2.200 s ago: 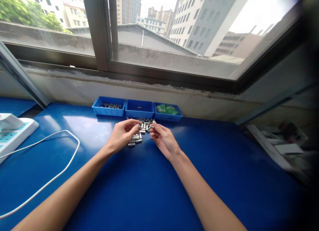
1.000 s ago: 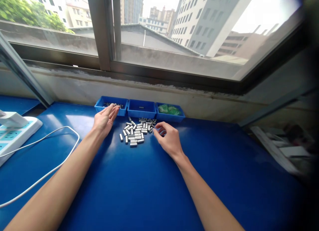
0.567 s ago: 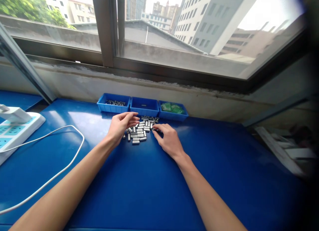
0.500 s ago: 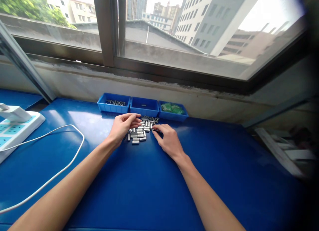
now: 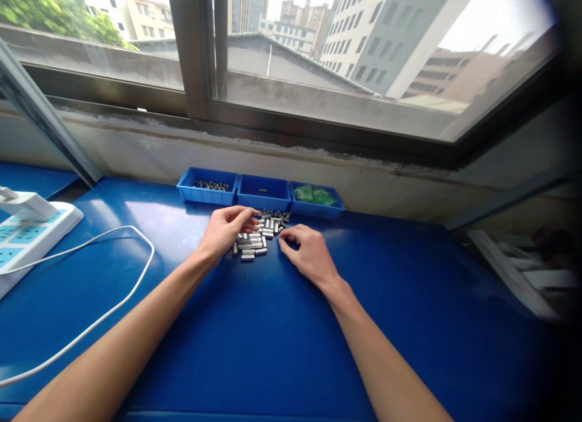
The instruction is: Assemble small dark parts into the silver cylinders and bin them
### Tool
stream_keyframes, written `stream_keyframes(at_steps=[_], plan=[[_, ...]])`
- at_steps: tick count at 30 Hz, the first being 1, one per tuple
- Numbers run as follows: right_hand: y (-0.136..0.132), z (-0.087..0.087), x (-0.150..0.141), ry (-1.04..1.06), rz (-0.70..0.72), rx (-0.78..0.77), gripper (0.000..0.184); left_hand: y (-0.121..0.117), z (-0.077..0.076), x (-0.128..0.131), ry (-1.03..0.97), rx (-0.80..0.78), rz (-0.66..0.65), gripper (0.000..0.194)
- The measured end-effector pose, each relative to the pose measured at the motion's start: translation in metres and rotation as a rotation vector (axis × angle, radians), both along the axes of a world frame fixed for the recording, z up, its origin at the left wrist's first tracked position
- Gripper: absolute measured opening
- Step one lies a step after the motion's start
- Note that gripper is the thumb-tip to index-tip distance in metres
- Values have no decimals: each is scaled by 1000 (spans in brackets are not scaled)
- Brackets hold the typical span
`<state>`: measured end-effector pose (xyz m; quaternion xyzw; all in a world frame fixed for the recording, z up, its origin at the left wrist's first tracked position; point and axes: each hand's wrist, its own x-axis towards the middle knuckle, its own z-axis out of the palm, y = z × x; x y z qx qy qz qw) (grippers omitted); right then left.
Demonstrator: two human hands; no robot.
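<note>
While the person's left hand point(image 5: 225, 231) hangs over the nine o'clock edge of the heap, its thumb and fingers are drawn close together at the tips; whether they pinch a piece cannot be told. At about four o'clock, the right hand point(image 5: 310, 253) curls, thumb and forefinger bent toward each other around a small gap, tips just beside the heap; again, any piece between them is too small to make out.

Between the hands lies the heap of short, silvery metal bars point(image 5: 255, 246), flat on the glossy blue desk point(image 5: 254, 343), with smaller dark metal pieces point(image 5: 278, 216) at its one o'clock side.

Beyond, three blue plastic bins stand in a row against the wall. The ten o'clock bin point(image 5: 207, 196) holds many small metal parts point(image 5: 211, 185), the twelve o'clock bin point(image 5: 260, 202) a single small metal piece point(image 5: 262, 190), and the two o'clock bin point(image 5: 317, 211) green packets point(image 5: 316, 194).

Farther out at nine o'clock, a thin white cable point(image 5: 153, 250) loops near a white power strip point(image 5: 31, 240) with pale blue sockets. At twelve o'clock, above the wall, rises a dark-framed window point(image 5: 195, 58).
</note>
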<state>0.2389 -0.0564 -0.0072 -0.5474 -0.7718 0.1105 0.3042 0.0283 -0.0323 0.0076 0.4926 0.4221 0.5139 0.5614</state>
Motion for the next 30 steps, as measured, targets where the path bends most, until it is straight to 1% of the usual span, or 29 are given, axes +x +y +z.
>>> stream_keyframes(at_steps=[3,5,7,13,15,17,20,22,27,30], plan=[[0,2,-2,77,-1,-34,14,-1,1,-1,21,20,-12,39],[1,2,-3,208,-15,-86,13,-1,1,-1,29,26,-15,39],[2,3,-4,416,-24,-172,13,-2,1,-1,34,28,-21,39],[5,9,-5,1117,-52,-483,25,-2,3,1,77,50,-51,43],[6,10,-4,1280,-64,-556,28,-3,4,2,97,63,-72,43],[6,11,-4,1382,-76,-609,30,-4,4,2,112,75,-96,43],[6,11,-4,1464,-89,-660,31,-5,4,3,142,88,-111,42],[6,11,-5,1478,-89,-671,33,-6,5,3,157,92,-109,43],[1,14,-10,1386,-21,-630,39,-8,4,6,163,106,-139,43],[-3,17,-14,1320,29,-594,44,-11,2,7,149,131,-211,42]])
